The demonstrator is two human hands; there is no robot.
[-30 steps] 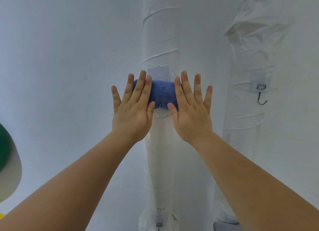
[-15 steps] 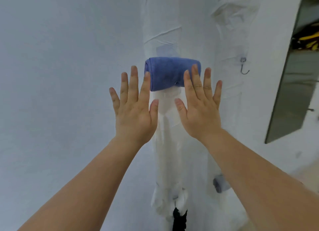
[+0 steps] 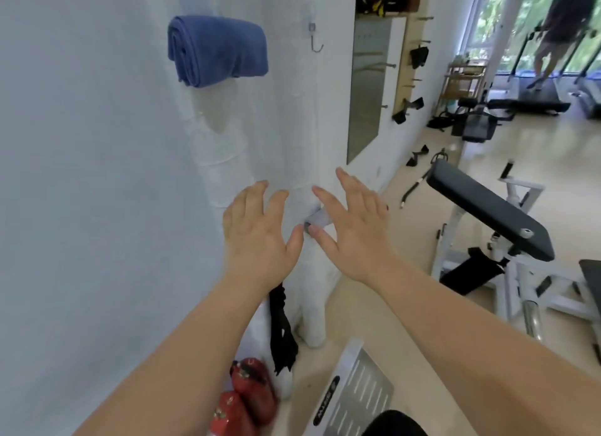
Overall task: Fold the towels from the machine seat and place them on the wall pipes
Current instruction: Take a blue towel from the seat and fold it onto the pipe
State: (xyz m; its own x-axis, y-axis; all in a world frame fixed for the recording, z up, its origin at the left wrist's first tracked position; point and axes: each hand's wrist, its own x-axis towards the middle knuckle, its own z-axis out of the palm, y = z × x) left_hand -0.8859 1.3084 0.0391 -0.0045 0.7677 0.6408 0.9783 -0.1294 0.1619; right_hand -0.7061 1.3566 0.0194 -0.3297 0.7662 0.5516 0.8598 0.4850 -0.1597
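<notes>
Both my left hand [image 3: 260,230] and right hand [image 3: 353,229] hang empty, fingers spread, well below the rolled blue terry towel [image 3: 217,50], which lies crosswise on the white-wrapped wall pipe [image 3: 221,149], up-left and nearer my left.

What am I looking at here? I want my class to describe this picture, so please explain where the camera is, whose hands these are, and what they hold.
The camera sits on a person's head and looks forward and down, so the two bare arms reaching in are that person's own. The left hand and right hand are open with fingers spread, and hold nothing. Up on the white wall, a folded blue towel rests on a wrapped pipe. A small metal hook hangs beside it. To the right stands a padded exercise bench; red fire extinguishers stand on the floor below. It looks like a gym.
</notes>
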